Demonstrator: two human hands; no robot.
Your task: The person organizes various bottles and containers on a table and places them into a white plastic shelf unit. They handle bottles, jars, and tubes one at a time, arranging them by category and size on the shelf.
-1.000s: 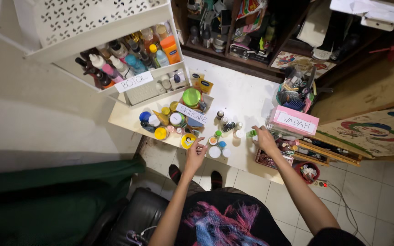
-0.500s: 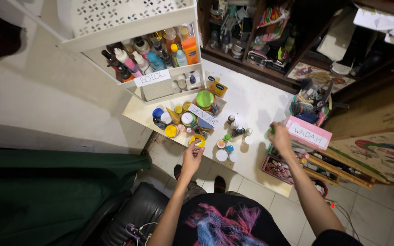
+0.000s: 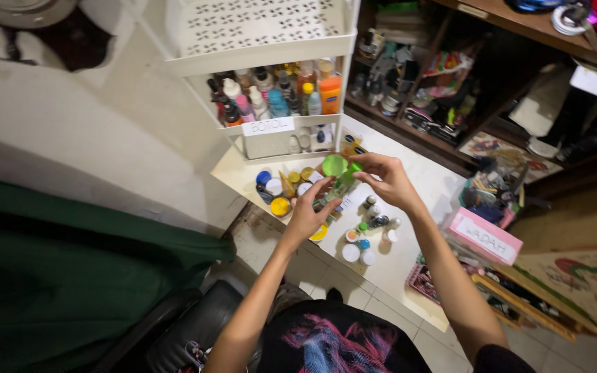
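Item: small green bottle [image 3: 343,185], held above the tabletop [image 3: 409,255] near its far left corner, both hands meeting on it. Left hand [image 3: 310,215] fingers closed round the lower body, apparently to steady it; right hand [image 3: 390,181] fingers pinched at the top. Beneath: clustered small jars [image 3: 364,238] beside the white rack [image 3: 271,135] of bottles.

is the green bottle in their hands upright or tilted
Tilted: the green bottle leans with its cap end toward the right hand, its base in the left hand.
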